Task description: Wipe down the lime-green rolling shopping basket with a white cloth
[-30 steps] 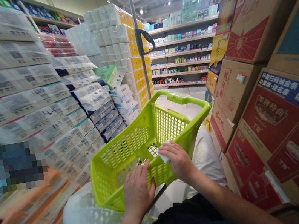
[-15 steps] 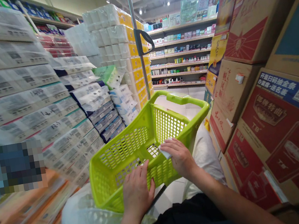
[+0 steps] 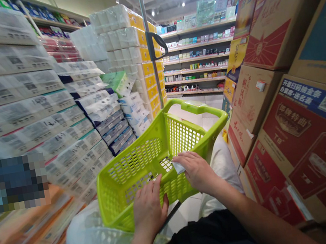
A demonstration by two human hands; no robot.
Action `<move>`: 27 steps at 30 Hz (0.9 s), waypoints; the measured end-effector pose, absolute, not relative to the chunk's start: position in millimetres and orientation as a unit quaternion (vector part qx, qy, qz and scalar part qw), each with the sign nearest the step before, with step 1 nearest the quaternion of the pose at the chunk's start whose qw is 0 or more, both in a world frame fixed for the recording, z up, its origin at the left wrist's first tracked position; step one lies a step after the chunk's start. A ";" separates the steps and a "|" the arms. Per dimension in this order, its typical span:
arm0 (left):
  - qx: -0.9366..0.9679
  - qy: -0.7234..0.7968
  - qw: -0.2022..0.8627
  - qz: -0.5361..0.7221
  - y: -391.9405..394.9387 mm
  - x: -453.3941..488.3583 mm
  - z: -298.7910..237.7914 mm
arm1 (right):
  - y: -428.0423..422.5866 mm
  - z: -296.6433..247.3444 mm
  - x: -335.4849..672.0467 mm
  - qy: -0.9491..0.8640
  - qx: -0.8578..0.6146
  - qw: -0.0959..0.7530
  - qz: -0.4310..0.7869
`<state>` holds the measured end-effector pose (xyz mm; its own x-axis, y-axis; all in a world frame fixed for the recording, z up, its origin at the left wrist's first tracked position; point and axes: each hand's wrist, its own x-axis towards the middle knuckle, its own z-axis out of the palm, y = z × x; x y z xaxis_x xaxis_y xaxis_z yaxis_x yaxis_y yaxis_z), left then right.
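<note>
A lime-green plastic shopping basket (image 3: pixel 144 158) rests on my lap between my knees, its handle (image 3: pixel 201 107) at the far end. My left hand (image 3: pixel 148 208) grips the basket's near rim, fingers curled over the edge. My right hand (image 3: pixel 196 170) lies on the basket's right near corner and presses a small white folded cloth or tissue (image 3: pixel 178 166) against the rim. The basket's inside shows only its mesh floor.
Stacked tissue packs (image 3: pixel 34 118) form a wall at my left. Red and brown cardboard cartons (image 3: pixel 295 125) are piled close on my right. A metal pole with a black handle (image 3: pixel 152 40) rises behind the basket. Shelves of small goods (image 3: pixel 200 65) stand across the aisle ahead.
My right hand with the white cloth has slid slightly along the basket's rim. The basket and my left hand have barely shifted.
</note>
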<state>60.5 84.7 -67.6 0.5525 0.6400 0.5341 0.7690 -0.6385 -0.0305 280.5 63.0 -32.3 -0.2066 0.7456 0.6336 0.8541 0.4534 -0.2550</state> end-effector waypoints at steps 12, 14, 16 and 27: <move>-0.872 -0.404 0.132 -0.242 84.9 60.8 -69.7 | 69.0 -18.0 325.2 -0.875 -0.388 0.279 -0.080; -0.872 -0.404 0.133 -0.240 85.1 60.8 -70.2 | 71.6 -19.6 327.4 -0.871 -0.381 0.296 -0.092; -0.872 -0.405 0.134 -0.240 85.2 60.9 -70.4 | 72.8 -21.7 327.0 -0.859 -0.395 0.309 -0.105; -0.874 -0.400 0.139 -0.239 84.9 60.4 -68.6 | 83.5 -39.8 288.3 -0.853 -0.344 0.373 -0.121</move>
